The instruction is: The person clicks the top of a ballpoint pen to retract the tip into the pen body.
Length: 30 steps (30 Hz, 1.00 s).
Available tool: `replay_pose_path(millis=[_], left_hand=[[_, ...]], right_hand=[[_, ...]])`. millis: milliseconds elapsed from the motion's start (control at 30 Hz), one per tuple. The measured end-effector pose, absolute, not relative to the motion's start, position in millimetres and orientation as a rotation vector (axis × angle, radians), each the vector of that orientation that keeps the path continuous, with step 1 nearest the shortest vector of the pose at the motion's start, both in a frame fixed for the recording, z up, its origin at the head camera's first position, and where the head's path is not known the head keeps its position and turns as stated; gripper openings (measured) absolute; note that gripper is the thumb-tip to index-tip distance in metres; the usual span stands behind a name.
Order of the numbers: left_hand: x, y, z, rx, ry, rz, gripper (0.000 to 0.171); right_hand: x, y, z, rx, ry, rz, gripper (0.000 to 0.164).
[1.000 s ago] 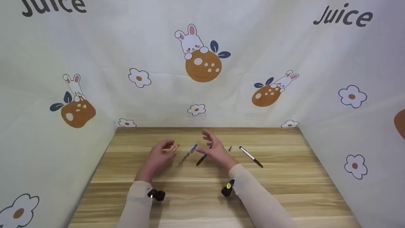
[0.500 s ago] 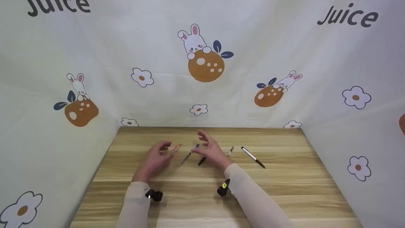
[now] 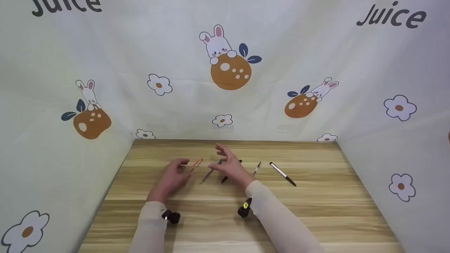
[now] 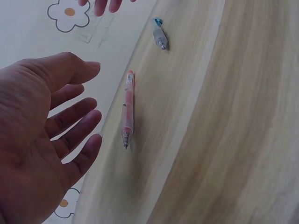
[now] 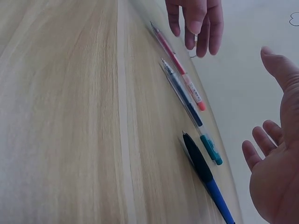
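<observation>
Several pens lie slanted on the wooden table. My left hand is just left of the pink pen, its fingers relaxed and holding nothing. In the left wrist view the pink pen lies apart from the fingertips. My right hand hovers over the middle pens with thumb and fingers spread, gripping nothing. It partly covers the clear pen with a teal end and the blue pen with a black grip. The right wrist view shows the teal-ended pen and blue pen lying side by side.
Right of the right hand lie a slim pen with a dark end and a white pen with black ends. A printed cloth rises at the table's back and sides.
My right hand has shifted left, uncovering more of the slim pen and now overlapping the teal-ended one. My left hand has drawn slightly left, away from the pink pen.
</observation>
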<state>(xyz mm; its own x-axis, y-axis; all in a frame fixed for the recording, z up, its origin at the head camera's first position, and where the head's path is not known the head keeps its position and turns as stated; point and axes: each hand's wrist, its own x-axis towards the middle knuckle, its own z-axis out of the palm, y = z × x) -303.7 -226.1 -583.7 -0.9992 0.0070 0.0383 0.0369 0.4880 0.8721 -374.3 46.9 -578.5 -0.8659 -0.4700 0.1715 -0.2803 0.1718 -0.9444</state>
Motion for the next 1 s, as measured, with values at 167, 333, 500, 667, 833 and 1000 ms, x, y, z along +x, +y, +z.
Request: replay_pose_path(millis=[167,333,500,667,833,1000], left_hand=[[-307.8,-226.7,-587.3,-0.046,-2.703,-1.538,0.055],[-312.4,-226.0,-591.9,-0.091,-2.742,-1.440,0.056],[-315.2,-225.6,-596.7,-0.112,-2.762,-1.381,0.055],[-317.9,-223.7,-599.9,-0.127,-2.809,-1.252,0.048],[-319.6,-220.8,-599.0,-0.142,-2.845,-1.132,0.044],[-321.2,-217.9,-598.9,-0.123,-2.865,-1.058,0.043]], right_hand=[[-373.6,44.8,-578.8,-0.745,2.297,-1.752,0.090],[-372.1,44.3,-578.1,-0.750,2.278,-1.772,0.090],[-371.8,44.2,-577.3,-0.759,2.281,-1.762,0.088],[-371.7,45.2,-576.9,-0.742,2.289,-1.735,0.091],[-371.6,45.1,-577.5,-0.723,2.286,-1.744,0.087],[-371.4,44.4,-577.2,-0.713,2.265,-1.760,0.086]])
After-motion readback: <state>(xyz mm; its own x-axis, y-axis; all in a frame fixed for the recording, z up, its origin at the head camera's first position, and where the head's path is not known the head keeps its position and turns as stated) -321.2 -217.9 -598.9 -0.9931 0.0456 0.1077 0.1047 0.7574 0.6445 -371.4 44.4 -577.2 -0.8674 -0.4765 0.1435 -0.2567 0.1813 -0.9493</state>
